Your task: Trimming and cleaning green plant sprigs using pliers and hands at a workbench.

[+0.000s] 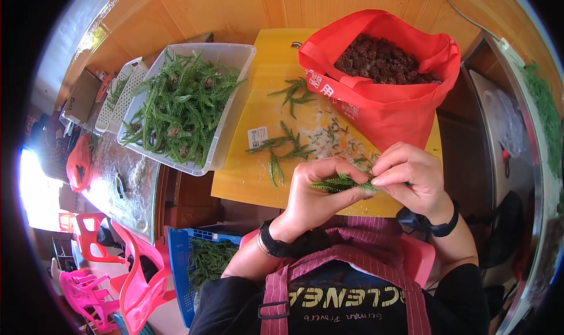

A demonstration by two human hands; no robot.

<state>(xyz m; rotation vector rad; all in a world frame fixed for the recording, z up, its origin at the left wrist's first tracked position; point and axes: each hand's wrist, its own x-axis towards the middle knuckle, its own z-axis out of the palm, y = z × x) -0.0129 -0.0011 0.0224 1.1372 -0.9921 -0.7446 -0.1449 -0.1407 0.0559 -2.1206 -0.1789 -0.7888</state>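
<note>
Over the near edge of the yellow table, my left hand is closed around a green artificial fir sprig, whose needles show between thumb and fingers. My right hand meets it from the other side, thumb and fingertips pinched at the sprig's end. Whatever thin piece the right fingertips grip there is too small to make out. Just beyond my hands lie loose sprigs and small green clippings with white crumbs. A red bag full of brown pine cones stands at the back right.
A clear plastic bin heaped with fir sprigs and a few cones sits at the left. Below it is a blue crate of greenery. Pliers rest on a side table, near pink chairs. A white label lies on the yellow table.
</note>
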